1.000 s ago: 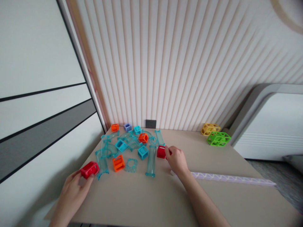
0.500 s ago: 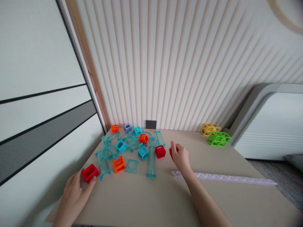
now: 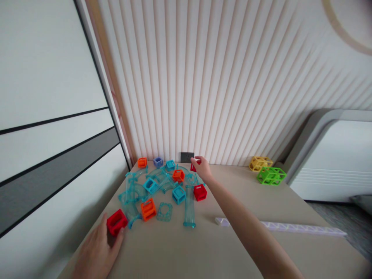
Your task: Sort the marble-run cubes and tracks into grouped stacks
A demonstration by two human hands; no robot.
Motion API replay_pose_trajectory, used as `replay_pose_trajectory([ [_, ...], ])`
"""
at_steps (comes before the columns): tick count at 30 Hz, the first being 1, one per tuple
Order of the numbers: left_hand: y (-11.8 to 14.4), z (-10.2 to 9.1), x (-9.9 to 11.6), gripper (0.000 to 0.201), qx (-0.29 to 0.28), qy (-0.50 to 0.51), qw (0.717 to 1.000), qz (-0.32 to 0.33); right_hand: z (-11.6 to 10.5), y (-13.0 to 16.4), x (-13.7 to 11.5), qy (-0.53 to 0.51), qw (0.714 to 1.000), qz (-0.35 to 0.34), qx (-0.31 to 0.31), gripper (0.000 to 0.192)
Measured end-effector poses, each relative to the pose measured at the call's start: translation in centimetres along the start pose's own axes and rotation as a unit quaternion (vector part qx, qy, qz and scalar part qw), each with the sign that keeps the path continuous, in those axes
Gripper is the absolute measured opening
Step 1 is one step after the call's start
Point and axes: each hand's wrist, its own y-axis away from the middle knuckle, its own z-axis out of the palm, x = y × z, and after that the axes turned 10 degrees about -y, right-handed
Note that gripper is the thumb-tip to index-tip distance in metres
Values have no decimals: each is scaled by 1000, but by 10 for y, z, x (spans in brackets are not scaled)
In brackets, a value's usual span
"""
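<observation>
left hand [image 3: 97, 252] rests on the near-left worktop [image 3: 180, 252], grip loosely closed on a red block [image 3: 116, 222]; right hand [image 3: 202, 167], far, pinches a small red piece [image 3: 193, 167].

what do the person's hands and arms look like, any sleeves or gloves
Both are bare. The left hand has no glove, ring or watch that shows. The right hand and its long forearm are bare too, with no sleeve, bracelet or marking in view.
</observation>
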Motion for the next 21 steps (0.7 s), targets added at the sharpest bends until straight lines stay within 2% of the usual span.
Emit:
replay_pose_trajectory([
  [4,0,3,-1,82,-3,-9,1000,19,36,-22,12,101,994,-44,-25,28],
  [9,0,6,-5,79,4,-16,999,33,62,-36,31,193,978,-58,-55,28],
  [14,0,6,-3,82,15,-32,999,40,69,-42,38,272,958,-55,-76,38],
  [21,1,14,-8,92,-6,-41,999,21,60,-40,27,371,915,-73,-139,42],
])
